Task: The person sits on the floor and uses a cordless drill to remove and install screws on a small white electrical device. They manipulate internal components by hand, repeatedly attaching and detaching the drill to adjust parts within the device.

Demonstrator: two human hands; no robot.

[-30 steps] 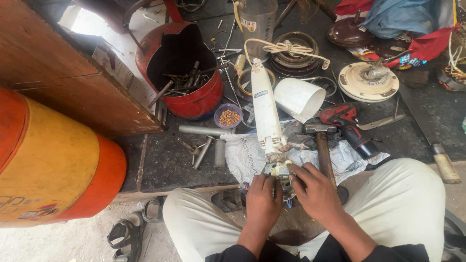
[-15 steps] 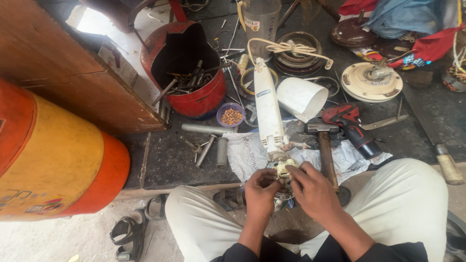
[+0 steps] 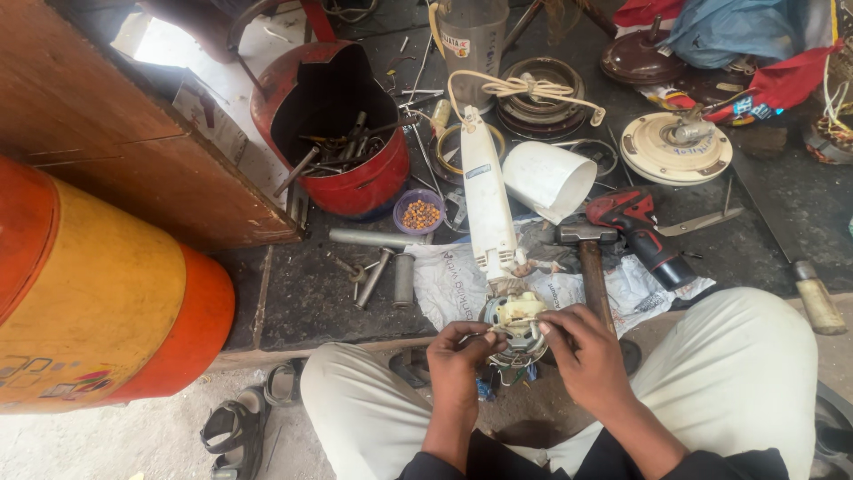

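Observation:
A long white appliance body (image 3: 487, 200) lies on the dark floor, pointing away from me. At its near end sits a small round motor part (image 3: 516, 327) with a cream-coloured top, between my knees. My left hand (image 3: 458, 356) pinches the left side of that part with thumb and fingertips. My right hand (image 3: 582, 351) grips its right side, fingertips touching a thin wire or strip across the top. Both hands are closed on the motor part.
A hammer (image 3: 588, 258) and a red power drill (image 3: 641, 231) lie right of the appliance on crumpled paper. A white cup (image 3: 549, 180), a red bucket of tools (image 3: 342, 133), a small bowl of beads (image 3: 419, 213), an orange-yellow drum (image 3: 98, 293), metal rods (image 3: 378, 267) and sandals (image 3: 235, 427) surround me.
My hands stay on the motor part; the fingers have shifted slightly on its top. The view has drifted a little, nothing else moved.

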